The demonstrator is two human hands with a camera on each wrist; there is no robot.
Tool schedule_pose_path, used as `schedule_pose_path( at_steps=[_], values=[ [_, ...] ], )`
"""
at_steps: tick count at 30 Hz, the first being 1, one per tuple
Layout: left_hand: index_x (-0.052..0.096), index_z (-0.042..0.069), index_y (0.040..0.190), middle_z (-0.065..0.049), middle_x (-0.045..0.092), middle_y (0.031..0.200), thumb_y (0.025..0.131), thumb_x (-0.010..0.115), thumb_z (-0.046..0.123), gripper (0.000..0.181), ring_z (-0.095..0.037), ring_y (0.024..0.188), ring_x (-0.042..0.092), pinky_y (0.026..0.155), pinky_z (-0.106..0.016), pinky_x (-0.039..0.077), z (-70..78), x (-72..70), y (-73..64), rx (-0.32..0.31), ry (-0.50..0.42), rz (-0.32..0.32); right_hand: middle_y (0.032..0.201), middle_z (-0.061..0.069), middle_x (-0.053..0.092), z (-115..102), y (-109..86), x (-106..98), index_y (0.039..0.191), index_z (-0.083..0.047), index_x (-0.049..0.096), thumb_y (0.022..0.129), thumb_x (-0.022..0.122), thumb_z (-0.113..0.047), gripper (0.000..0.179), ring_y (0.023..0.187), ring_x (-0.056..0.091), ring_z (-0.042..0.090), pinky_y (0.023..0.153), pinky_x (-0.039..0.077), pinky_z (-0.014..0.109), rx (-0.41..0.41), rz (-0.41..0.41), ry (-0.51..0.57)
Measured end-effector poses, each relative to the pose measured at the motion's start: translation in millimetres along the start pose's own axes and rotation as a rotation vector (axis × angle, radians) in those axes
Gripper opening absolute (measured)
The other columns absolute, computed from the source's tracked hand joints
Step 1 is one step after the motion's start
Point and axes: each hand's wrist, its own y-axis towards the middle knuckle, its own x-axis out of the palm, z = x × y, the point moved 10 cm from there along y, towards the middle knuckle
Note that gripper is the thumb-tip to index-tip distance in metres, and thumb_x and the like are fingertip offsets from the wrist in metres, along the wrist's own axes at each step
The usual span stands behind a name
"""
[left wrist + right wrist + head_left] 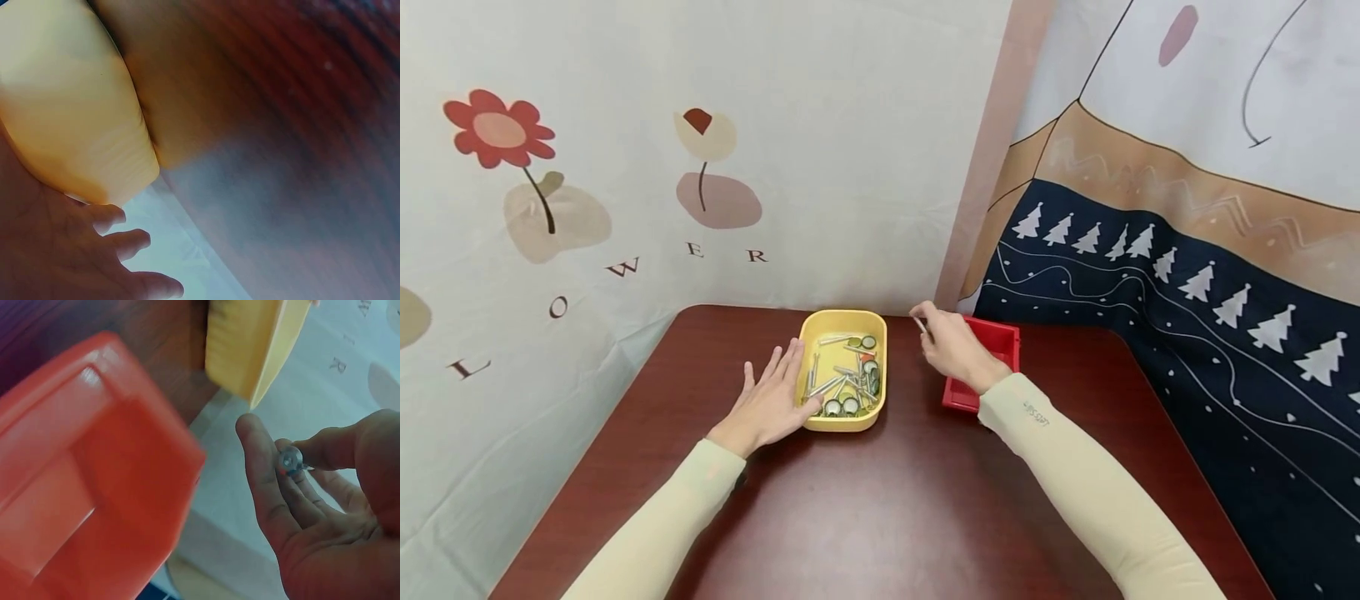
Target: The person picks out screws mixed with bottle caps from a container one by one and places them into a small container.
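My left hand (pixel 769 402) lies spread against the near left side of a yellow tray (pixel 844 425), fingers straight and thumb at the rim. In the left wrist view, its fingers (pixel 128 244) extend beside the tray's outer wall (pixel 75 94). Inside the tray are several long silver metal pieces (pixel 826 387) and round caps (pixel 850 406). My right hand (pixel 957 347) is over the far left part of a red bin (pixel 962 400). Between thumb and fingers it pinches a thin silver metal rod with a round head (pixel 289 461). Much of the bin's inside is hidden by the hand in the head view.
Both containers stand toward the far edge of a dark red-brown table (pixel 880 517), with a strip of table between them. Behind it hangs a pale cloth with printed flowers (pixel 497 129); a dark blue cloth with white trees (pixel 1150 317) hangs at the right.
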Motion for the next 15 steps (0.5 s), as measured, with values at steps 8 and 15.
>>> schedule_pose_path(
  at_steps=[8,15],
  values=[
    [0.007,0.006,0.188,-0.016,0.009,0.198,0.113,0.062,0.060,0.108,-0.048,0.184,0.013,0.136,-0.091,0.004,0.2,2.5,1.8,0.000,0.007,-0.016,0.114,0.020,0.084,45.0,-13.4,-30.5,0.149,-0.001,0.066,0.110,0.071,-0.005,0.040,0.090,0.079,0.027,0.084,0.070,0.043,0.152,0.071,0.007],
    [0.007,0.006,0.188,-0.016,0.009,0.198,0.113,0.063,0.059,0.107,-0.048,0.184,0.013,0.137,-0.091,0.003,-0.6,0.6,1.7,-0.004,0.002,-0.008,0.113,0.022,0.079,80.3,-18.3,-37.3,0.148,0.002,0.064,0.108,0.070,-0.006,0.042,0.090,0.074,0.030,0.085,0.067,0.044,0.306,0.047,-0.030]
  ],
)
